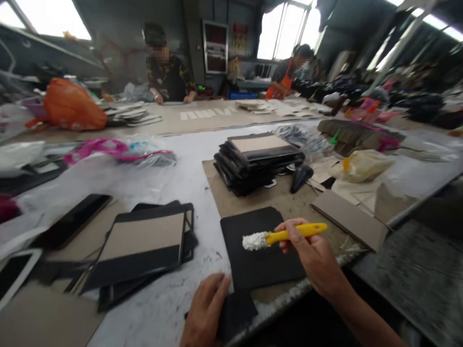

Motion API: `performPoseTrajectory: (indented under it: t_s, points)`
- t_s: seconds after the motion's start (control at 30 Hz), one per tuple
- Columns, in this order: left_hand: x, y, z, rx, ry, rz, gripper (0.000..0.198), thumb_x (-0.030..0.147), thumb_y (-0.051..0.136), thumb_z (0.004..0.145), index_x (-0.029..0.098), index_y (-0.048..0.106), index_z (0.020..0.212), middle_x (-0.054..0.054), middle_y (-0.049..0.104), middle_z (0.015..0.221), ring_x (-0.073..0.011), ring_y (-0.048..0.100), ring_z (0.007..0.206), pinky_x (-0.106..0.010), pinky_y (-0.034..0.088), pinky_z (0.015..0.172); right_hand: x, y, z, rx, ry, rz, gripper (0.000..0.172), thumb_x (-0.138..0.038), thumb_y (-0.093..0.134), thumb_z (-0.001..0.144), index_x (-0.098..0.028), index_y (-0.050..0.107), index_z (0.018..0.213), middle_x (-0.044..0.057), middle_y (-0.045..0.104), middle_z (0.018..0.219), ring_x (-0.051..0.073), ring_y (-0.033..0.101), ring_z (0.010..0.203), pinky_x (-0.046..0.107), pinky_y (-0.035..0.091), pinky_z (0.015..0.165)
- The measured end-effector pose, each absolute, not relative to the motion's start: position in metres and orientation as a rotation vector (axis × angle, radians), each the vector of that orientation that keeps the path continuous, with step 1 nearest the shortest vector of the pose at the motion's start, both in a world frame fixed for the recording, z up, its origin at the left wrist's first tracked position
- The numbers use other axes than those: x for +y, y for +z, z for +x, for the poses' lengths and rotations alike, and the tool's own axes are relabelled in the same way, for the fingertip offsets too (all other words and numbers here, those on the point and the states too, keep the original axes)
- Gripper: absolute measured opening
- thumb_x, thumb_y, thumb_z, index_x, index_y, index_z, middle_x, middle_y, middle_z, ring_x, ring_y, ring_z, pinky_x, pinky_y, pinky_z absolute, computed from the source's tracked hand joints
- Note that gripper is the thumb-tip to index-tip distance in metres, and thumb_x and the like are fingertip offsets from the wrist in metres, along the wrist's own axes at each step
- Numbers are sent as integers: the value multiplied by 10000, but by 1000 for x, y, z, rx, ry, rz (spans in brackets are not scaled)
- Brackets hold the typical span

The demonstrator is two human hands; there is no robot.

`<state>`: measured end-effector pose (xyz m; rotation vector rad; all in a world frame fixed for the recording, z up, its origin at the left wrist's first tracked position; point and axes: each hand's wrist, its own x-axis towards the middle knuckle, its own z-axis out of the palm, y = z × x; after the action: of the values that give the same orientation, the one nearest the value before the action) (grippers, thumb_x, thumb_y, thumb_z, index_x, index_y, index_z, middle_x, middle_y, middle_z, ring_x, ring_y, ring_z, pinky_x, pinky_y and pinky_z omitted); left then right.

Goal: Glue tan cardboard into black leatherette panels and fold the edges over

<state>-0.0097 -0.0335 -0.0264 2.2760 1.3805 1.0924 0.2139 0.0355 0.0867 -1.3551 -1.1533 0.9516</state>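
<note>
A yellow-handled brush (298, 233), its head coated in thick white paste, is gripped in my right hand (316, 255). The brush head is over a black rounded sheet (264, 270) lying flat near the table's front edge. My left hand (207, 308) rests at the lower middle, fingers close together, beside a smaller dark piece (237, 311); whether it grips that piece is not clear. To the left lies a pile of black panels with a beige band (144, 236). Behind the sheet stands a taller stack of black panels (258, 159).
A phone (77, 217) and a white-framed device (16, 272) lie at left. A beige board (349, 219) and a dark pointed object (301, 177) are at right. An orange bag (72, 106) sits behind. Two people work across the table.
</note>
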Motion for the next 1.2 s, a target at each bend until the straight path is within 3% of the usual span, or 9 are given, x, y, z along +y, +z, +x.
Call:
performPoseTrajectory:
  t_s: [0.1, 0.27, 0.63, 1.2]
  points:
    - [-35, -27, -11, 1398, 1010, 2300, 592, 12, 425, 736, 164, 443, 1308, -153, 534, 1245, -280, 457, 1190, -475, 461, 939, 38, 87, 205, -1250, 908, -1422, 339, -511, 566, 799, -176, 618, 809, 45, 611, 784, 130, 569, 599, 244, 502, 549]
    - [-30, -23, -9, 1324, 967, 2352, 568, 28, 430, 745, 131, 441, 1304, -159, 539, 1258, -278, 434, 1203, -489, 459, 935, 42, 85, 193, -1338, 861, -1446, 340, -511, 549, 809, -177, 610, 820, 52, 627, 790, 131, 591, 581, 248, 516, 546]
    - [-29, -20, -10, 1242, 983, 2392, 472, 103, 453, 793, 110, 470, 1264, -162, 572, 1227, -287, 459, 1165, -501, 464, 900, 53, 62, 188, -1557, 777, -1450, 235, -416, 478, 886, -206, 573, 929, 41, 617, 896, 145, 595, 688, 255, 475, 623]
    - [-28, -21, -10, 1225, 1001, 2385, 495, 86, 459, 770, 123, 475, 1264, -146, 582, 1219, -299, 471, 1130, -514, 464, 867, 39, 68, 192, -1731, 702, -1484, 245, -396, 441, 901, -186, 567, 882, 35, 596, 830, 142, 593, 673, 245, 471, 580]
